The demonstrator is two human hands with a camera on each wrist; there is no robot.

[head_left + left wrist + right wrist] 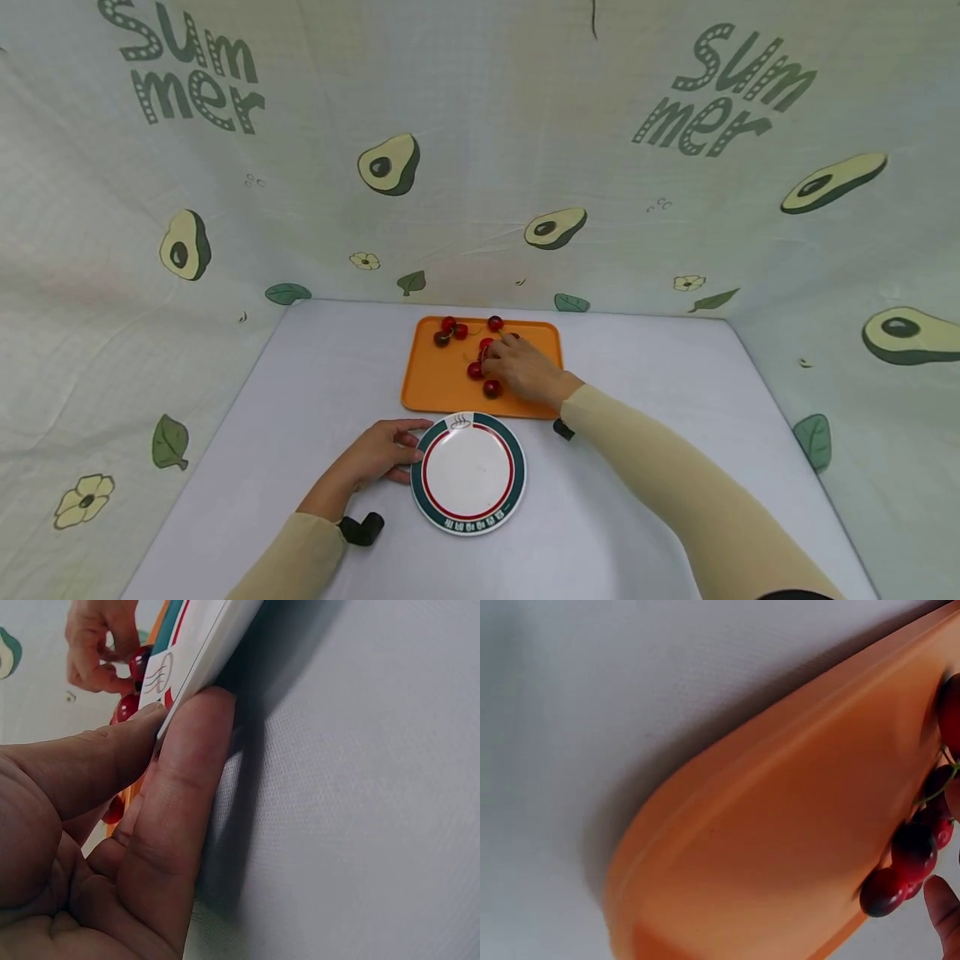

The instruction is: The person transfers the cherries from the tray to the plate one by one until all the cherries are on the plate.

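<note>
My left hand (382,454) holds the near-left rim of a round white plate (468,475) with a green band and red ring. In the left wrist view, the thumb (112,757) lies on top of the rim and a finger (184,780) is beneath it. The plate edge is slightly raised there, with a shadow below. My right hand (521,367) reaches over an orange tray (435,387), its fingers among dark red cherries (475,371). In the right wrist view, a fingertip (943,904) is beside the cherries (913,851), and the rest of the hand is mostly out of frame.
More cherries (448,325) with stems lie at the tray's far left, and one cherry (495,323) near its far edge. The white table (637,483) backs onto a cloth (465,150) printed with avocados. Black wrist devices (362,529) are worn on both wrists.
</note>
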